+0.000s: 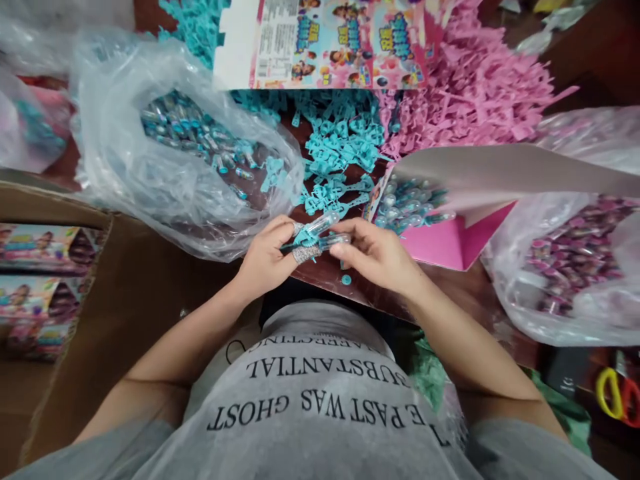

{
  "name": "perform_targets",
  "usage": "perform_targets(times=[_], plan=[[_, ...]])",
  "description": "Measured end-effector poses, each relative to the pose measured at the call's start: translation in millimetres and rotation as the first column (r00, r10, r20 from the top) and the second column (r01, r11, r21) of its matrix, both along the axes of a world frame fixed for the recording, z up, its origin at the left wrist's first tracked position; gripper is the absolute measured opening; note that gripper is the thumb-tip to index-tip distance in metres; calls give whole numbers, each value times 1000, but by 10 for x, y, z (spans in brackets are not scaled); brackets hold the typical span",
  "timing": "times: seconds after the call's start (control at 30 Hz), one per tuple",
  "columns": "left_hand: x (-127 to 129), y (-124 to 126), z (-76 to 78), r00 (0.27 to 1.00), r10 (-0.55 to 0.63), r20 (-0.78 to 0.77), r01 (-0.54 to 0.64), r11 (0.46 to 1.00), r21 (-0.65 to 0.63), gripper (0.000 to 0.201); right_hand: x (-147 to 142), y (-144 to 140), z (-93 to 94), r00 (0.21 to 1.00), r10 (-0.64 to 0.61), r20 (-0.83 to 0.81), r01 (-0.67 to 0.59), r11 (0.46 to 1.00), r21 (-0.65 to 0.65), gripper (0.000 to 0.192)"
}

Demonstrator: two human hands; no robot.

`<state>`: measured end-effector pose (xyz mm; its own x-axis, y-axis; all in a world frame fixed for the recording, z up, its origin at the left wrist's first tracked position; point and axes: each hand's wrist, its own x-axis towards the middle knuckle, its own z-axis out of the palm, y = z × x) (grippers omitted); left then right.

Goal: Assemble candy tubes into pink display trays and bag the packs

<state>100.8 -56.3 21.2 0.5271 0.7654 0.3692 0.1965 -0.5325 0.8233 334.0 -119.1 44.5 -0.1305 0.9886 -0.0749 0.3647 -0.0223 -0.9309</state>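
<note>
1. The left hand and the right hand meet just above the near edge of the worktop, both pinched on the same small cluster of clear capsule tubes
2. The left hand's fingers are closed on the lower end of the tubes, its thumb and forefinger wearing knitted finger cots; the right hand's fingers are closed on the other end, thumb forward
3. A turquoise plastic clip sits against the tubes between the two hands; whether it is fully pressed on I cannot tell
4. Just beyond the tubes lies a loose heap of turquoise clips, and right of that heap a heap of pink clips
5. Left of the tubes, an open clear bag holds many turquoise-capped tubes; it looks well stocked, so by my judgement much is left to work through
6. Just right of the tubes an open pink carton already holds a batch of turquoise-capped tubes; it appears only partly filled
7. Far right of the tubes a second clear bag holds pink-capped tubes, seemingly untouched
8. A printed carton flat lies beyond the turquoise heap, unfolded
9. One small turquoise cap lies alone on the worktop just under the right hand
</note>
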Motion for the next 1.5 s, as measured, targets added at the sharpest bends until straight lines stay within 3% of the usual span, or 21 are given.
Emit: perform_targets(times=[0.1, 0.2, 0.3, 0.37, 0.43, 0.47, 0.5, 0.53, 0.57, 0.63, 0.67, 0.7, 0.77, 0.87, 0.97, 1.07, 1.2, 1.3, 1.37, 1.43, 1.5], plan=[[103, -62, 19, 997, -55, -55, 57, 998, 35, 7, 118, -226, -17, 999, -41, 5, 41, 996, 80, 48], [261, -136, 23, 992, -97, -78, 98, 995, 10, 13, 290, -472, 2, 997, -60, 41, 60, 998, -1, 45], [464, -210, 8, 976, -214, -49, 195, 946, -260, 21, 568, -716, 41, 996, -26, 87, 25, 1000, 6, 48], [618, -279, -15, 935, -354, -7, 288, 773, -566, 24, 777, -846, 59, 986, -22, 166, -5, 988, 156, 44], [778, -368, -28, 860, -507, 56, 360, 524, -772, 27, 956, -929, 67, 966, 15, 258, -97, 947, 307, 64], [857, -410, -20, 812, -578, 82, 399, 447, -800, 28, 1027, -955, 74, 954, 77, 290, -180, 920, 349, 64], [932, -442, 1, 772, -631, 83, 445, 443, -778, 29, 1087, -974, 87, 941, 150, 305, -262, 892, 369, 56], [1002, -455, 37, 759, -649, 50, 488, 517, -703, 28, 1143, -990, 108, 929, 210, 304, -319, 872, 373, 46], [1067, -443, 87, 785, -619, -6, 504, 645, -574, 27, 1199, -1004, 136, 927, 237, 291, -337, 867, 368, 39], [1187, -328, 213, 901, -419, -111, 388, 894, -226, 25, 1331, -1027, 207, 951, 140, 275, -237, 902, 362, 32], [1249, -228, 276, 942, -305, -139, 298, 952, -70, 26, 1410, -1031, 239, 955, 18, 295, -129, 924, 360, 31], [1317, -107, 328, 956, -240, -170, 250, 967, 44, 26, 1495, -1026, 263, 934, -114, 338, -16, 933, 359, 32], [1463, 156, 385, 919, -280, -276, 332, 929, 164, 23, 1668, -990, 278, 835, -303, 459, 136, 922, 362, 33], [1647, 461, 338, 793, -441, -420, 544, 823, 163, 17, 1872, -907, 242, 705, -386, 595, 205, 914, 350, 42], [1675, 575, 209, 808, -435, -397, 518, 846, 125, 24, 1956, -872, 206, 639, -422, 643, 235, 903, 359, 52], [1592, 534, 123, 850, -358, -386, 457, 865, 205, 31, 1866, -884, 212, 629, -345, 697, 160, 935, 318, 51], [1528, 282, 158, 897, -311, -314, 417, 829, 371, 41, 1477, -938, 320, 666, -251, 702, 79, 960, 268, 36], [1504, 28, 213, 880, -414, -233, 461, 862, 212, 35, 1191, -1035, 396, 729, -223, 647, 77, 966, 246, 28], [1453, -110, 215, 849, -489, -200, 518, 845, 135, 20, 1117, -1112, 375, 828, -164, 536, 58, 976, 209, 27], [1370, -209, 178, 847, -498, -184, 524, 840, 138, 17, 1153, -1170, 273, 933, -75, 352, 24, 989, 147, 39], [1269, -284, 115, 870, -459, -180, 483, 867, 127, 18, 1260, -1179, 97, 977, -94, 191, 71, 990, 121, 65]])
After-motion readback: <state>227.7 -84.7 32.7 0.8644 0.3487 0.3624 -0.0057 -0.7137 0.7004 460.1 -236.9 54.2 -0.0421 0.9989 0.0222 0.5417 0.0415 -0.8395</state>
